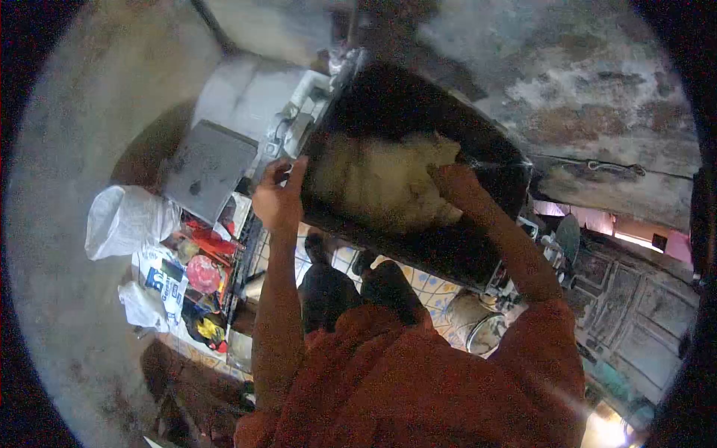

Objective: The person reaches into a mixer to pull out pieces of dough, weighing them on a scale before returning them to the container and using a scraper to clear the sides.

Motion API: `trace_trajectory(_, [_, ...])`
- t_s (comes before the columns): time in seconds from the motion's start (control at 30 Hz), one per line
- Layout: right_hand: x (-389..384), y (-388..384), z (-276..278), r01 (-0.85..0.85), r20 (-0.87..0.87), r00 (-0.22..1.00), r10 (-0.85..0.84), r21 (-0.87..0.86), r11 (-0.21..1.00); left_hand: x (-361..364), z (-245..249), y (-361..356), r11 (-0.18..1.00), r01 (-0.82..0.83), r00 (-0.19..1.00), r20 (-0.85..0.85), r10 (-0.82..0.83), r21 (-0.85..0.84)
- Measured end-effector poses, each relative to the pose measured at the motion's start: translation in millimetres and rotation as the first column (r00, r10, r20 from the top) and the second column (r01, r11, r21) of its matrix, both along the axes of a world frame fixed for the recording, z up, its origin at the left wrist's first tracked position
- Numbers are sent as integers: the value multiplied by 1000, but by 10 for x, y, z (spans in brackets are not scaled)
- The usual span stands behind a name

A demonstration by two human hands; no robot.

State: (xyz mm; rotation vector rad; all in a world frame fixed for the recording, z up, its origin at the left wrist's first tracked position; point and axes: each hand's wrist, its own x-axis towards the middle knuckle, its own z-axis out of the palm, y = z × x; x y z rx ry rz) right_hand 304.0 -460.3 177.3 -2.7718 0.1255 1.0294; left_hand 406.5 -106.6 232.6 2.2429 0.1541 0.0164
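A crumpled beige sheet, seemingly cloth, lies across a dark, wide surface in front of me. My right hand is closed at the sheet's right edge, where a corner sticks up. At the left border of the dark surface, my left hand has its fingers curled beside a pale metal fitting. Whatever those fingers hold is hidden or too small to make out.
To the left are a flat grey panel, a white plastic bag and a cluttered shelf with a pink round thing. A bucket-like container stands on the tiled floor. A worn panelled door is at right.
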Motion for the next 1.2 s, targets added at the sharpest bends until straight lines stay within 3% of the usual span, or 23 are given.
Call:
trace_trajectory(0.07, [-97, -58, 151, 25, -10, 1000, -26, -62, 998, 36, -55, -2, 998, -8, 1000, 8, 7, 69])
trace_trajectory(0.1, [-314, 20, 262, 18, 227, 974, 5, -100, 995, 40, -44, -11, 995, -10, 1000, 12, 9, 102])
trace_trajectory(0.17, [-407, -24, 542, 53, 441, 898, -18, -67, 996, 66, -36, -6, 999, -17, 997, -69, 20, 40])
trace_trajectory(0.23, [-531, -127, 1088, 161, 400, 900, -172, 60, 985, 81, -152, 44, 997, 59, 997, -54, -56, 50])
trace_trajectory(0.27, [-592, -85, 1431, 435, 285, 799, -529, 335, 836, 99, -409, 86, 996, 40, 998, -45, -44, -84])
trace_trajectory(0.3, [-606, -8, 1782, 635, 92, 602, -793, 548, 545, 78, -331, 26, 998, 45, 999, 31, -44, -44])
trace_trajectory(0.37, [-734, 64, 2099, 651, -53, 446, -894, 705, 283, 18, -93, 3, 999, 25, 981, 191, -32, 41])
trace_trajectory(0.4, [-798, 81, 2183, 562, 59, 527, -848, 725, 399, 60, -186, 5, 999, 39, 961, 271, -43, 19])
trace_trajectory(0.47, [-1006, 110, 2071, 470, 83, 476, -876, 818, 333, 18, -239, 10, 992, 96, 883, 452, -123, 83])
trace_trajectory(0.5, [-1085, 150, 1956, 437, -14, 430, -903, 878, 194, -42, -169, 10, 986, 114, 831, 532, -162, 123])
trace_trajectory(0.53, [-1164, 190, 1841, 395, -116, 387, -915, 917, 51, -158, -102, -4, 966, 230, 920, 298, -256, 120])
trace_trajectory(0.6, [-1185, 456, 1739, 312, -249, 434, -866, 943, -114, -644, 441, -232, 904, 353, 932, 180, -315, -243])
trace_trajectory(0.67, [-1137, 768, 1577, 263, -351, 466, -812, 931, -251, -990, 336, -397, 575, 456, 863, 181, -472, -679])
trace_trajectory(0.73, [-933, 1246, 1813, 484, -150, 539, -829, 860, 159, -1210, 446, -476, 454, 510, 784, 178, -595, -731])
trace_trajectory(0.8, [-884, 1482, 1833, 447, -222, 579, -785, 891, 78, -1206, 745, -512, 504, 604, 718, 146, -681, -617])
trace_trajectory(0.83, [-894, 1542, 1708, 324, -380, 597, -706, 920, -221, -1175, 913, -499, 559, 653, 695, 112, -710, -510])
trace_trajectory(0.87, [-890, 1573, 1686, 284, -453, 615, -646, 891, -354, -1158, 992, -447, 667, 616, 746, 38, -665, -419])
trace_trajectory(0.9, [-885, 1603, 1663, 254, -520, 635, -571, 839, -482, -1154, 799, -428, 597, 465, 779, -18, -626, -654])
trace_trajectory(0.93, [-864, 1613, 1683, 303, -534, 630, -564, 838, -454, -1133, 408, -415, 478, 274, 795, -83, -601, -835])
trace_trajectory(1.03, [-804, 1633, 1904, 227, -93, 748, -657, 966, 121, -1095, 604, -388, 289, 10, 827, -154, -541, -957])
trace_trajectory(1.1, [-826, 1763, 2200, 335, -299, 649, -700, 938, -90, -1043, 699, -400, 224, -24, 858, -135, -496, -974])
trace_trajectory(1.13, [-863, 1857, 2335, 263, -339, 569, -749, 938, -225, -1019, 693, -403, 227, -16, 879, -122, -460, -974])
trace_trajectory(1.2, [-833, 1932, 2308, 159, -56, 487, -871, 987, 25, -1024, 917, -402, 336, 77, 934, -50, -354, -939])
